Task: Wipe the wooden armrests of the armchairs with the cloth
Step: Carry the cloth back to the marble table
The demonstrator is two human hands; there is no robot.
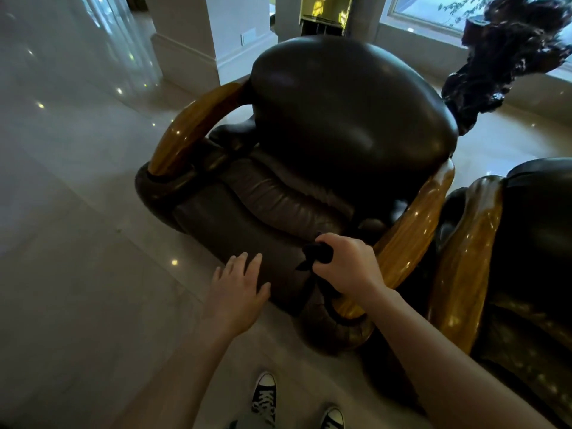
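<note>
A dark brown leather armchair (346, 119) stands in front of me with two glossy curved wooden armrests. Its left armrest (192, 125) arcs at the far left; its right armrest (408, 230) runs down beside my right hand. My right hand (349, 264) is closed on a bunched black cloth (318, 253), held over the seat's front edge just left of that right armrest. With fingers spread, my left hand (240, 286) rests flat on the seat cushion's front. A second armchair (538, 243) with its own wooden armrest (467, 258) stands at the right.
Glossy pale tile floor (77, 243) spreads to the left and in front. A dark carved root sculpture (501, 66) rises behind the chairs at the right. White pillars (185, 35) and a window stand at the back. My sneakers (266, 394) show at the bottom.
</note>
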